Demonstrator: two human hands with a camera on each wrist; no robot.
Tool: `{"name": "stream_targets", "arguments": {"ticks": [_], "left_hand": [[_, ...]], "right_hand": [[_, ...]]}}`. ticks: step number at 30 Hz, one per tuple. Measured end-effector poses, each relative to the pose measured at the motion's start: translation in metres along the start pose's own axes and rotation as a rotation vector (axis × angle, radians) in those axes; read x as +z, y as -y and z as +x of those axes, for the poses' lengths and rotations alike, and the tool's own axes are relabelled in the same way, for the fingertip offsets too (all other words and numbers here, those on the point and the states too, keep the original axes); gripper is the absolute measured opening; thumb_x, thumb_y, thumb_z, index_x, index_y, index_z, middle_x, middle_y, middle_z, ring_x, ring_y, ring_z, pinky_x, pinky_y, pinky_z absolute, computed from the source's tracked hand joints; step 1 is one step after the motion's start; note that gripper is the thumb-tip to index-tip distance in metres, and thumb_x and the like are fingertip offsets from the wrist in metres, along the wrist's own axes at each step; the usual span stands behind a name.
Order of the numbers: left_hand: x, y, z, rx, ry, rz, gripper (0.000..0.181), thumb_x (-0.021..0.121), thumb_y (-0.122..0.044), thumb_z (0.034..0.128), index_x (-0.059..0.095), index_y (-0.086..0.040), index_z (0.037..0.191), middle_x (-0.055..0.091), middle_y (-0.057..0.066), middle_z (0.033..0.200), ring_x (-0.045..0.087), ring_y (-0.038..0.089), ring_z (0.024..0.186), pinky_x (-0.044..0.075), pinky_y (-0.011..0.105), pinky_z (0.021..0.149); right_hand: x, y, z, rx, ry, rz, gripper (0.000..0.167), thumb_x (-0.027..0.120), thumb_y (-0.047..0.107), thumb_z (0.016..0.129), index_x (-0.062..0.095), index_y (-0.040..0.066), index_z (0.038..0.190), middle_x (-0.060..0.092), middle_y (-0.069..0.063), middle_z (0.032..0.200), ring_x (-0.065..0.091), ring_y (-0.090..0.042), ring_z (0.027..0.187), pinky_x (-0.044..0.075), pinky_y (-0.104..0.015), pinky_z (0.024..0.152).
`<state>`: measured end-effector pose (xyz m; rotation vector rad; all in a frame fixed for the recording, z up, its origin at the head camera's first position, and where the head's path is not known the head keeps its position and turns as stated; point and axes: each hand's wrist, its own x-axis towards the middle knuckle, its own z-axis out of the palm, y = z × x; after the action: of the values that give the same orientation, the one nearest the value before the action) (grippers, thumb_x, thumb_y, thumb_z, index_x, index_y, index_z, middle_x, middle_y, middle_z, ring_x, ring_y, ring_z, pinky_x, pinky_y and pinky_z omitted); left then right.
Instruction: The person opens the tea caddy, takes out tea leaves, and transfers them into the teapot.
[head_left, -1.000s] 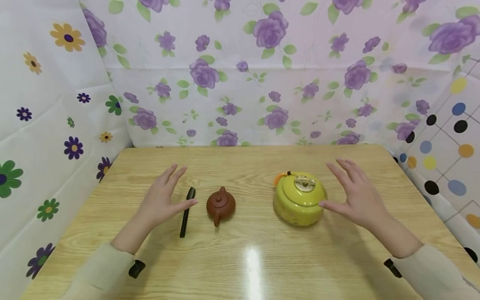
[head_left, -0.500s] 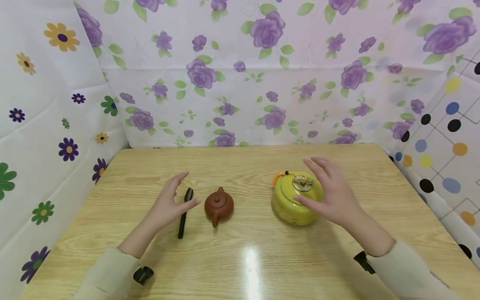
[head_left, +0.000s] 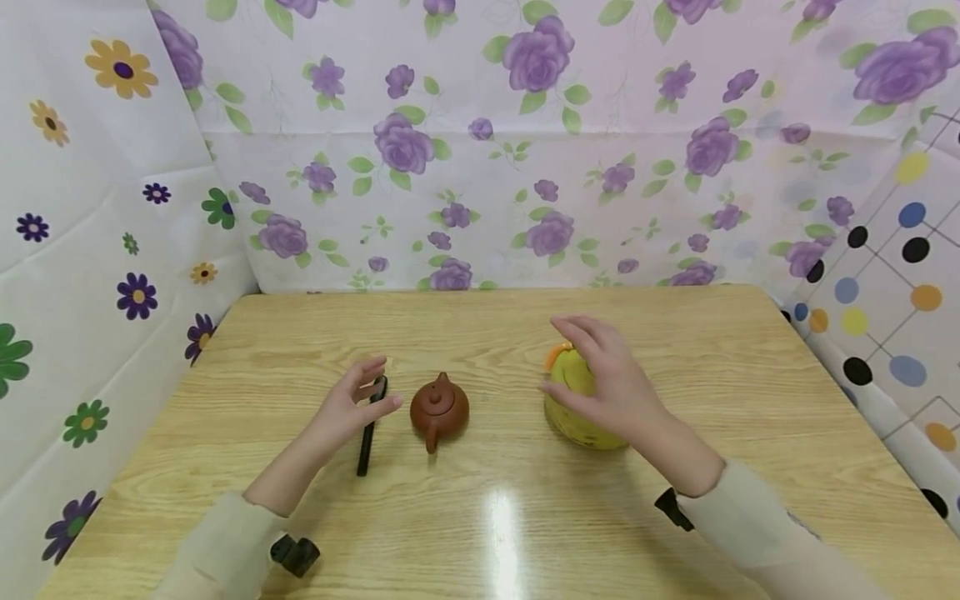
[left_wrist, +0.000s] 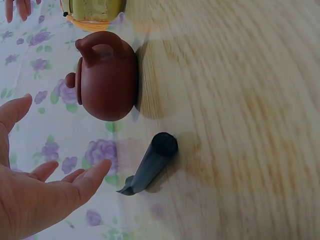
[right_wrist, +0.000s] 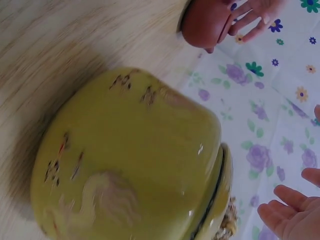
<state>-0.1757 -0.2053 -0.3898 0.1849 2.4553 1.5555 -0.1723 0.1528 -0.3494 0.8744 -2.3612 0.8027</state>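
left hand [head_left: 339,418] is hovering, thumb and fingers apart, near a black stick [head_left: 367,450]; a teapot [head_left: 440,411] is standing on the worktop [head_left: 480,333]; right hand [head_left: 618,387] is hovering likewise above the yellow jar [right_wrist: 130,155], probably heavy, slippery, best gripped around its belly.

Place: I see a screened-off spot, room type unclear
Cloths [head_left: 495,187]: flowered and dotted, on three sides
Tabletop [head_left: 480,325]: wood-grain, between them
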Motion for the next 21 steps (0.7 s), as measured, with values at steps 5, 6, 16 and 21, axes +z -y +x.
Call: {"name": "stream_targets", "arguments": {"ticks": [5, 6, 16, 21], "left_hand": [[0.003, 0.005, 0.002, -0.013, 0.035, -0.064, 0.074, 0.064, -0.030, 0.0922, 0.022, -0.009, 0.150, 0.023, 0.022, 0.154, 0.029, 0.041, 0.138, 0.034, 0.057, 0.109], [0.003, 0.005, 0.002, -0.015, 0.038, -0.077, 0.073, 0.063, -0.029, 0.0928, 0.023, -0.008, 0.150, 0.023, 0.022, 0.153, 0.030, 0.041, 0.138, 0.035, 0.056, 0.108], [0.012, 0.012, 0.003, -0.079, 0.065, -0.204, 0.060, 0.052, -0.021, 0.0986, 0.024, -0.003, 0.148, 0.024, 0.023, 0.152, 0.034, 0.040, 0.135, 0.044, 0.050, 0.103], [0.014, 0.013, 0.005, -0.096, 0.081, -0.244, 0.058, 0.050, -0.018, 0.0993, 0.024, -0.001, 0.148, 0.024, 0.025, 0.151, 0.032, 0.042, 0.136, 0.044, 0.050, 0.103]], "right_hand": [[0.013, 0.008, 0.008, 0.014, 0.008, 0.006, 0.070, 0.081, 0.023, 0.075, 0.049, 0.006, 0.136, 0.052, -0.016, 0.130, 0.046, -0.035, 0.123, 0.044, -0.053, 0.098], [0.015, 0.009, 0.010, 0.011, 0.009, 0.008, 0.069, 0.080, 0.023, 0.076, 0.050, 0.006, 0.135, 0.053, -0.016, 0.129, 0.046, -0.035, 0.122, 0.044, -0.053, 0.098], [0.044, 0.017, 0.017, 0.024, 0.049, 0.045, 0.057, 0.075, 0.024, 0.082, 0.054, 0.006, 0.131, 0.055, -0.012, 0.126, 0.050, -0.029, 0.119, 0.050, -0.044, 0.095], [0.057, 0.020, 0.020, 0.032, 0.088, 0.028, 0.055, 0.073, 0.028, 0.083, 0.055, 0.008, 0.131, 0.056, -0.012, 0.126, 0.052, -0.029, 0.118, 0.050, -0.043, 0.096]]}}
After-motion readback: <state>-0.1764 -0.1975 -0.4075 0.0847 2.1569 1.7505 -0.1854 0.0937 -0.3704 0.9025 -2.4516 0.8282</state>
